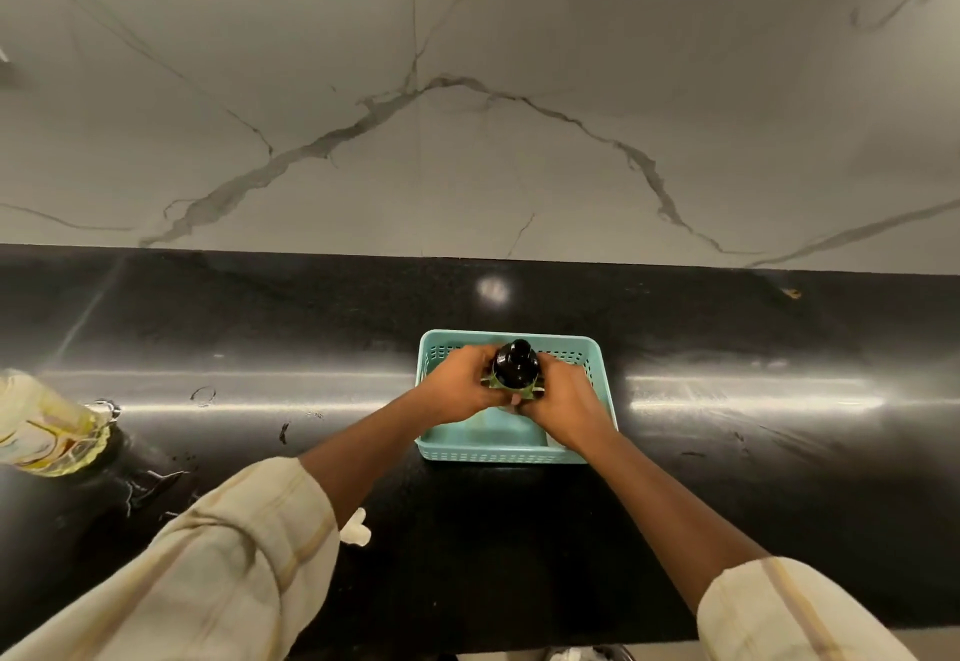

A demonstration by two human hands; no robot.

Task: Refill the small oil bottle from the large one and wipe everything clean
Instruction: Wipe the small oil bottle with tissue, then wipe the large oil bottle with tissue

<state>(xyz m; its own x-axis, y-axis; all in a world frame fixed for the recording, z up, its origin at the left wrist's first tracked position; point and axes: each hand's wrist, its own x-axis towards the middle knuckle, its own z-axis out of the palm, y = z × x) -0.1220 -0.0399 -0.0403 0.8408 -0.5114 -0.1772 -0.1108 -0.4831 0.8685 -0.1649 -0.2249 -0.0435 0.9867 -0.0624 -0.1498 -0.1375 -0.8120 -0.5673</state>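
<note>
Sitting well left of the basket [498,455]: large bottle [47,426].

The picture's left edge crops the blurred large bottle [49,426].

Glossy black stone countertop [727,504] with streaks of glare, below a grey-veined marble wall [519,11].
</note>
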